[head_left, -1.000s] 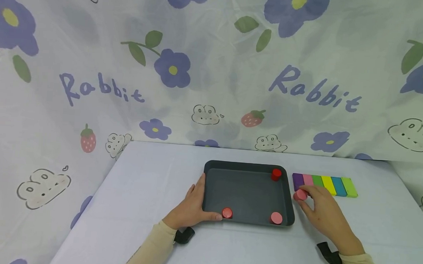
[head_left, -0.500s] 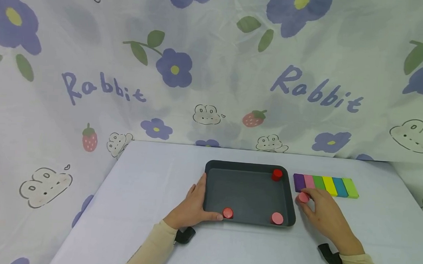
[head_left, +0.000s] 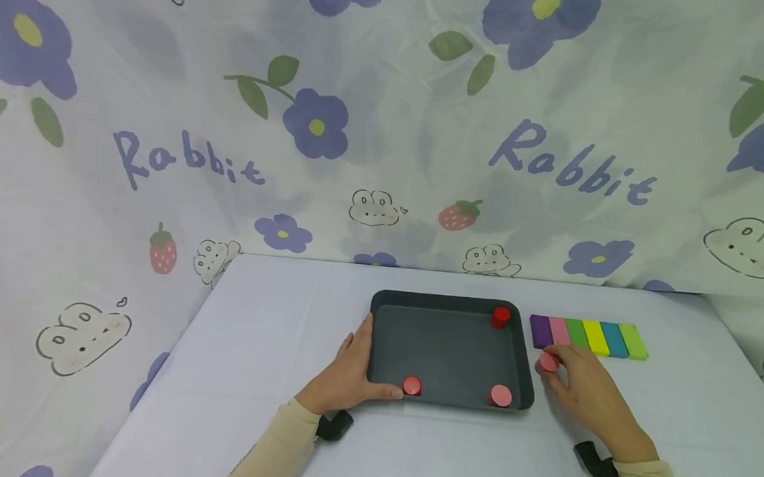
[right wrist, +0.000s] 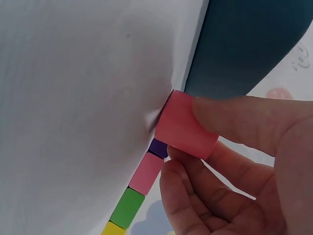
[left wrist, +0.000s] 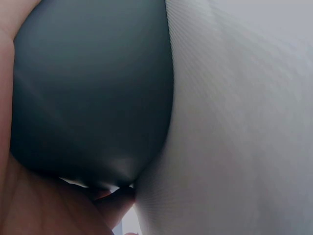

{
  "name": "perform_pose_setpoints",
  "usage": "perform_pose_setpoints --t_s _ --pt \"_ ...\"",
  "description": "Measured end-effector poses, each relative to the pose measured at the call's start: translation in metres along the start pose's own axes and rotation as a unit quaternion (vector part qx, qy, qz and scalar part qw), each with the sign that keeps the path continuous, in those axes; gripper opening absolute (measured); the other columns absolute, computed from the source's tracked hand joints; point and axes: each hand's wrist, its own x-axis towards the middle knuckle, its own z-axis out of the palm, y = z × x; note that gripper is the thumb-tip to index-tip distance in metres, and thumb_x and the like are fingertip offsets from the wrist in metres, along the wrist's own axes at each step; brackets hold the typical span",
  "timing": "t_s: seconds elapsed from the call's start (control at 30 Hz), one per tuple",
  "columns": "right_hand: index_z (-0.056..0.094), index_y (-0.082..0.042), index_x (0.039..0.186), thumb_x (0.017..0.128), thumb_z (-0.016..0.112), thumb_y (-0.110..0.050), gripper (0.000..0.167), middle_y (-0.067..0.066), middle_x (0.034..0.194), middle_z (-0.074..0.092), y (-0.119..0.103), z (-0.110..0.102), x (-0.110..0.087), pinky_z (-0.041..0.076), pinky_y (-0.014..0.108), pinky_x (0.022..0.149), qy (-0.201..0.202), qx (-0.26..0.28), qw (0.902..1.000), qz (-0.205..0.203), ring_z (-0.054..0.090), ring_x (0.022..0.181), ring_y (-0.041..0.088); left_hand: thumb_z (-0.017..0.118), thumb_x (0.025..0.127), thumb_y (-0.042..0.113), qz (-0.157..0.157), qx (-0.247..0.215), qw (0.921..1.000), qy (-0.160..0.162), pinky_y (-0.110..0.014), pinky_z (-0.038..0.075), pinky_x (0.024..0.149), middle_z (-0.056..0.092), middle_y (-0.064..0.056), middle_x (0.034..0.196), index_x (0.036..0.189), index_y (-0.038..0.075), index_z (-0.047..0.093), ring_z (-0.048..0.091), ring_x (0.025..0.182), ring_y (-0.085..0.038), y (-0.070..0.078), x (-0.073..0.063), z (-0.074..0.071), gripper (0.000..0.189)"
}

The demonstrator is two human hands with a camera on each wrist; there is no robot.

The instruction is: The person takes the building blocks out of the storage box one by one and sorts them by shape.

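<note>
In the head view, my left hand [head_left: 349, 374] lies around the near left corner of a dark grey tray [head_left: 448, 343]. Its fingers stretch along the left wall, while the thumb touches the front rim. To the right of the tray, my right hand [head_left: 584, 386] pinches a pink cylinder block [right wrist: 188, 125] between thumb and fingers, low over the white cloth; its base appears to meet the cloth. Inside the tray are a red cylinder [head_left: 500, 317] at the far right, a light red one [head_left: 412, 385] near my left thumb, and a pink one [head_left: 500, 396] at the near right.
A row of several coloured blocks, with a purple block [head_left: 540, 332] at its left end and a lime block [head_left: 633, 342] at its right, lies just beyond my right hand. White cloth [head_left: 274, 312] covers the table, and a printed curtain [head_left: 388, 123] hangs behind.
My right hand has brought the pink cylinder slightly toward me and down beside the tray. The left hand, the tray and the cylinders in it stay in place.
</note>
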Motion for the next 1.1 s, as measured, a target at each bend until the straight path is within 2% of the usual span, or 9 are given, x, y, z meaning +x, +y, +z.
perform_pose_setpoints --t_s 0.73,1.1 --pt "0.060 0.011 0.124 0.082 0.080 -0.005 0.049 0.030 0.120 0.061 -0.001 -0.002 -0.001 0.046 0.065 0.095 -0.014 -0.005 0.9999 -0.002 0.055 0.111 0.047 0.078 0.076 0.066 0.007 0.002 1.0000 0.003 -0.051 0.001 0.123 -0.002 -0.013 0.168 0.159 0.000 -0.009 0.006 0.154 -0.025 -0.001 0.001 0.000 0.137" --pt "0.060 0.007 0.129 0.082 0.083 -0.011 0.055 0.030 0.120 0.060 -0.006 -0.012 0.000 0.047 0.064 0.093 -0.023 -0.018 0.9993 0.024 0.052 0.112 0.047 0.077 0.076 0.067 0.006 0.001 1.0000 0.001 -0.051 0.001 0.123 -0.003 -0.013 0.168 0.159 0.001 -0.010 0.005 0.154 -0.025 -0.002 0.000 0.001 0.137"
